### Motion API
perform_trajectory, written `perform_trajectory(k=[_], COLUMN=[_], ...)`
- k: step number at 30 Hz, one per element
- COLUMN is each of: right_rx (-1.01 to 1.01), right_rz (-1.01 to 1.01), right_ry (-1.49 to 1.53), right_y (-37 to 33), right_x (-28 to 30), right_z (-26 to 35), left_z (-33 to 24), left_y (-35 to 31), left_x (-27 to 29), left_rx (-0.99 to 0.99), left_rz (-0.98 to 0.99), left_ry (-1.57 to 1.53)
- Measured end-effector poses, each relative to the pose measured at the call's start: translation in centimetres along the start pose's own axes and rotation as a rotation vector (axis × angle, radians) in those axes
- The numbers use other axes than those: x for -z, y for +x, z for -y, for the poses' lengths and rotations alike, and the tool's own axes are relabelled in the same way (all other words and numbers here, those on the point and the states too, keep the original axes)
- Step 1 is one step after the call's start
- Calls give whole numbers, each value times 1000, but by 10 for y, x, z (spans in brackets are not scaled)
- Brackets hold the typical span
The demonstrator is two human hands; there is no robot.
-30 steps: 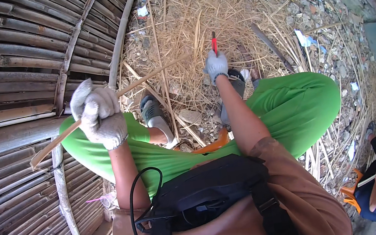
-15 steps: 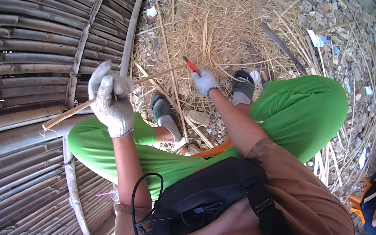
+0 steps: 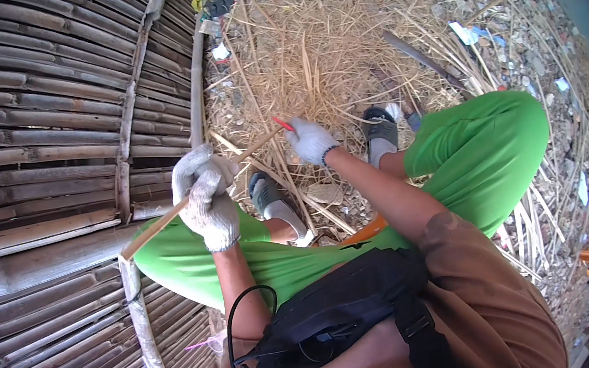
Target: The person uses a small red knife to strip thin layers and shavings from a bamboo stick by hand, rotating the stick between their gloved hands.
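bamboo strip [image 3: 155, 231], slanting from left of centre up to the middle of the frame: probably light, stiff yet springy, with edges that may splinter, so best gripped around mid-length. the left hand [image 3: 208, 204], nearer, has gloved fingers curled around it there, its forearm [image 3: 240, 291] rising from the lower part of the frame. farther off, the right hand [image 3: 313, 143] angles in from the right, wrapped around a red tool [image 3: 282, 123] by the strip's far end; whether those two touch, i cannot tell.

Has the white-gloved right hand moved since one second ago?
Yes: against the flat tan stone, the right hand moved leftward and nearer to it.
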State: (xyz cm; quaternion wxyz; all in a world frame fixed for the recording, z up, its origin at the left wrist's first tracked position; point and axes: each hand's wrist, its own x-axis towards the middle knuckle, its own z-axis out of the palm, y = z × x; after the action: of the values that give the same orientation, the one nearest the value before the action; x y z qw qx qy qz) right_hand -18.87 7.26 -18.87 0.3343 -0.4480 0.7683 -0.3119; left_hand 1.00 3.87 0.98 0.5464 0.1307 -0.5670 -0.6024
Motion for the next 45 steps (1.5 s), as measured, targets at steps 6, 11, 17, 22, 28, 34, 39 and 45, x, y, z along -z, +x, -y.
perform_trajectory(k=[6,11,17,22,28,34,39,45], right_rx=[15,68,138,47,-33,-107,4,-60], right_rz=[48,171,155,138,155,191,194,227], right_ry=[-34,-171,-193,-176,-137,-177,-140,-192], right_y=[-32,-47,-45,-46,-24,-10,-24,-2], right_x=[12,13,-19,-20,-25,-35,-37,-29], right_z=[32,32,4,25,27,4,29,-3], left_z=[2,3,1,17,29,37,37,37], left_y=[-11,-18,-46,-41,-39,-33,-29,-28], left_x=[36,50,43,40,34,37,46,42], left_rx=[-37,-29,3,5,23,-39,-48,-67], left_rz=[-150,-169,-196,-172,-246,-356,-393,-361], left_ry=[-96,-177,-115,-126,-78,-72,-43,-74])
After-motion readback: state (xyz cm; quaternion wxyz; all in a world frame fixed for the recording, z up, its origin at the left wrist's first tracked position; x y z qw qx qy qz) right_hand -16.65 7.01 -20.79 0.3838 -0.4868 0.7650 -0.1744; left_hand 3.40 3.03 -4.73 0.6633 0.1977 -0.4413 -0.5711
